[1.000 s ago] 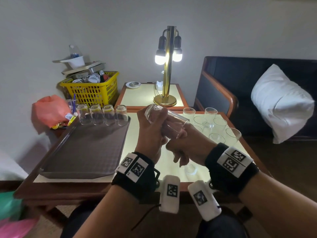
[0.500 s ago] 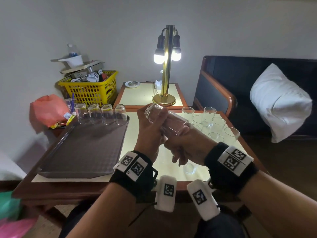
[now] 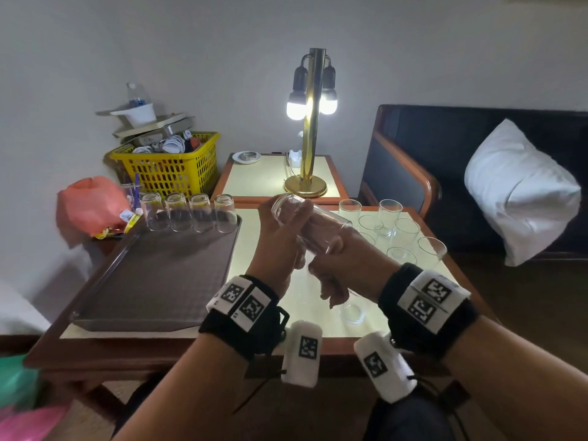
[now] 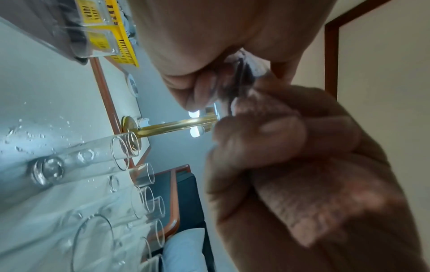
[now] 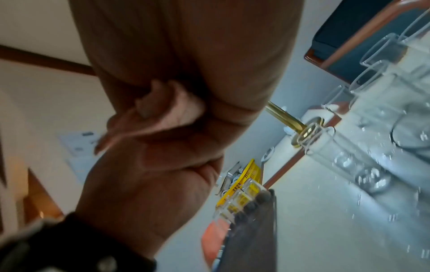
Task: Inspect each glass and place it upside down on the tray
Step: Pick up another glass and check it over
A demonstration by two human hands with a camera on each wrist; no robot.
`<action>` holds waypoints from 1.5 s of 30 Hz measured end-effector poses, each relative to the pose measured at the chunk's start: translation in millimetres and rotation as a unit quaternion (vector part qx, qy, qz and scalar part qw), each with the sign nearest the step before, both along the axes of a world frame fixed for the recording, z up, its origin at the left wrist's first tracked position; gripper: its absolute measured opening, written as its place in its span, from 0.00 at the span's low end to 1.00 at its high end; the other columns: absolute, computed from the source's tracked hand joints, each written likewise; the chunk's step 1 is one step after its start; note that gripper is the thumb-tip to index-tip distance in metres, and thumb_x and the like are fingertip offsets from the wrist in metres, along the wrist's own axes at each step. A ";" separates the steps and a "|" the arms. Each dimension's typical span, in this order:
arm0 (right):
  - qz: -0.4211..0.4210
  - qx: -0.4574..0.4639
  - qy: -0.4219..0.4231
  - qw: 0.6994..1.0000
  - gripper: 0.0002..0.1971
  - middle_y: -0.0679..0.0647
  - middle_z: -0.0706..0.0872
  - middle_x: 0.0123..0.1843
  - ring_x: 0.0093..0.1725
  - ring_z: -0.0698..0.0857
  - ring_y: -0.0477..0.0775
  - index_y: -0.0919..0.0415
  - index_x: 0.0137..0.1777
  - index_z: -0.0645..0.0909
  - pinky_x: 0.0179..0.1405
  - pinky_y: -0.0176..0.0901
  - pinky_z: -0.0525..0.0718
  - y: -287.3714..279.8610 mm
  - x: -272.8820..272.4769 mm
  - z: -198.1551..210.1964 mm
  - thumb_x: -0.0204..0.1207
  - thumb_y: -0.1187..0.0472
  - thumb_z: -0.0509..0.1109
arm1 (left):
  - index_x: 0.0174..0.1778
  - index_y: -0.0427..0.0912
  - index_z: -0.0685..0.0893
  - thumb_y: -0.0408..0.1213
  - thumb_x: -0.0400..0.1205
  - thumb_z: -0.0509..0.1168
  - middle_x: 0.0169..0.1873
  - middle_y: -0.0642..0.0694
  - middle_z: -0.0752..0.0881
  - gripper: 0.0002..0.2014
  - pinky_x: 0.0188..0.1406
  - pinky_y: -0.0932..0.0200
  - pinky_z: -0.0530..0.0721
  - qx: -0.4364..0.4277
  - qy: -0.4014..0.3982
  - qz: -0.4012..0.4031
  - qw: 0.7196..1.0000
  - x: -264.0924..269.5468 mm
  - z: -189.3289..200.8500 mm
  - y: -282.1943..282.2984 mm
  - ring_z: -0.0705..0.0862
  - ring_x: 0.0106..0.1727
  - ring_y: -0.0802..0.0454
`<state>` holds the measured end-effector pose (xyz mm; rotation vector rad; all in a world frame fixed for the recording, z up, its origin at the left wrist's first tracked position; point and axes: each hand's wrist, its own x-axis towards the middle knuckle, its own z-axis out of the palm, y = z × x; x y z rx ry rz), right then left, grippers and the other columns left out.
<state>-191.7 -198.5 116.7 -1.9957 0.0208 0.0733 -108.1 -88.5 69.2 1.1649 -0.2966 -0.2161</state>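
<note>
**A:** head view first; what's changed in the last second? barely anything; the glass (image 3: 310, 226) is still tipped on its side over the bench (image 3: 261, 230), bottom end at the left hand (image 3: 280, 240), mouth end at the right hand (image 3: 337, 265); both grips curled round it, same as a moment back; only the camera shifted a touch.

**B:** so still the looking-over bit; four glasses (image 3: 187, 216) already upside down along the far edge of the tray (image 3: 152, 281), and a bunch of upright ones (image 3: 386, 218) waiting on the right.

**A:** left wrist view: fingers (image 4: 258, 139) bunched tight, glass mostly hidden; waiting glasses (image 4: 123, 152) on a wet bench behind.

**B:** right wrist view: mostly palm (image 5: 163, 165); tray corner (image 5: 253, 220) with the flipped row; I'd guess the flip and set-down beside that row comes next.
</note>
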 end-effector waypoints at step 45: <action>-0.024 -0.142 -0.023 0.989 0.18 0.76 0.88 0.48 0.32 0.89 0.63 0.71 0.65 0.83 0.34 0.57 0.91 -4.4 13.8 -40.5 0.78 0.77 0.62 | 0.66 0.50 0.67 0.48 0.83 0.75 0.40 0.41 0.79 0.25 0.20 0.60 0.73 0.100 0.060 0.024 0.993 1.4 -2.1 -1.6 0.78 0.28 0.55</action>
